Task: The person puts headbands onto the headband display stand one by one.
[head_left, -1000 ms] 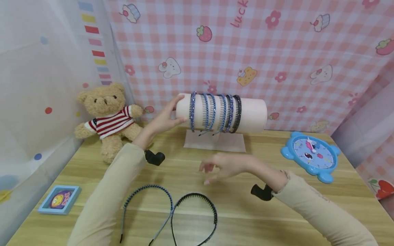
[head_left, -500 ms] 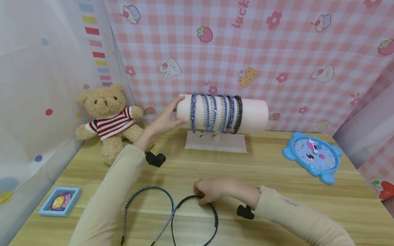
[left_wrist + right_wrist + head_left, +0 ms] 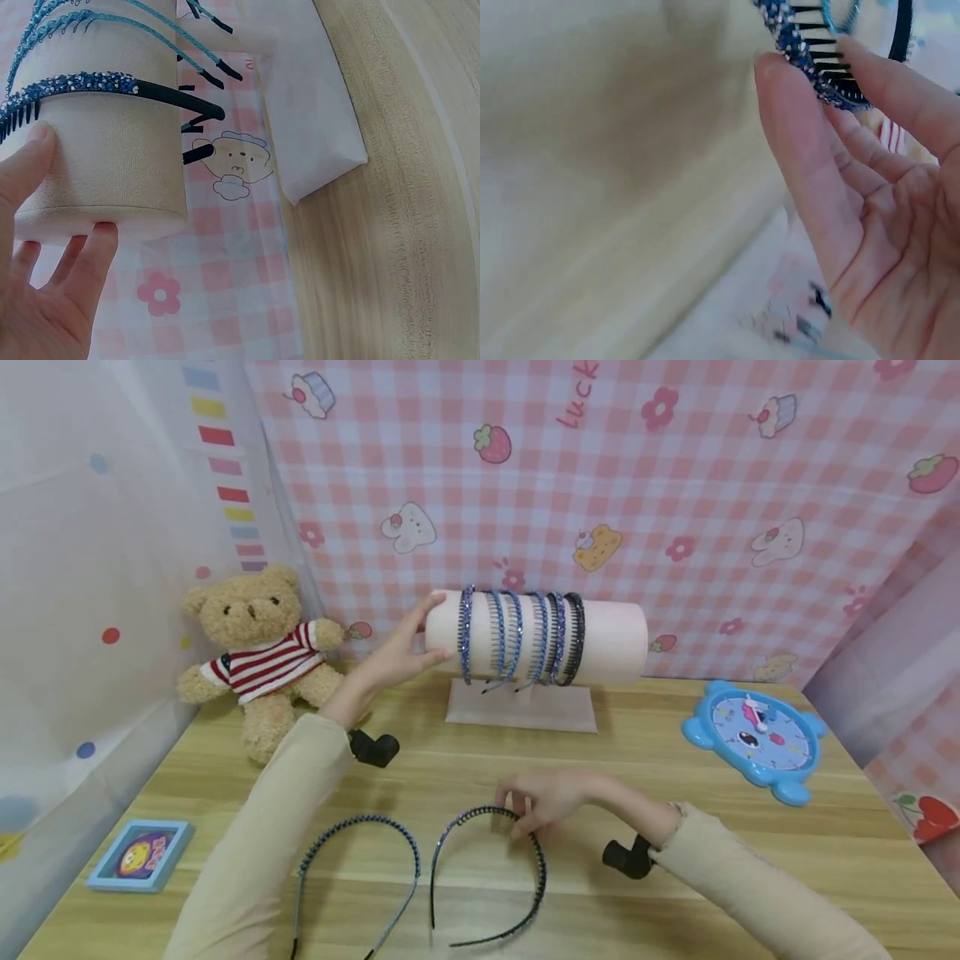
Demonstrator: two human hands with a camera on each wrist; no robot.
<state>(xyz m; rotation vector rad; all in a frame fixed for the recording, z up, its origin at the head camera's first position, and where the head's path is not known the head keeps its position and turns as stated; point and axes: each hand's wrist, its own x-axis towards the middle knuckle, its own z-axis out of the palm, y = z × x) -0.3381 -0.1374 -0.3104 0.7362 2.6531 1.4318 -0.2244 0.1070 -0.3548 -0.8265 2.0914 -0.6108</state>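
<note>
A pale roll-shaped headband display stand (image 3: 618, 643) stands near the back of the table, several blue and black headbands (image 3: 466, 635) around its roll. My left hand (image 3: 395, 653) holds the roll's left end. In the left wrist view its thumb lies along the roll's side and its fingers touch the end face. My right hand (image 3: 553, 797) pinches the top of a dark glittery headband (image 3: 543, 870) at the table's front. The right wrist view shows comb teeth inside this headband (image 3: 793, 39), between thumb and fingers. Left of it lies a blue headband (image 3: 417, 853), apart from both hands.
A teddy bear (image 3: 251, 614) in a striped shirt sits at the back left. On the right lies a blue toy clock (image 3: 765, 739). A small blue frame (image 3: 141, 856) lies at the front left. A pink checked cloth (image 3: 645, 468) hangs behind the table.
My right hand has come down to the dark headband and pinched it. The headband has shifted right and slightly back, away from the blue one. My left hand keeps its hold on the roll.
</note>
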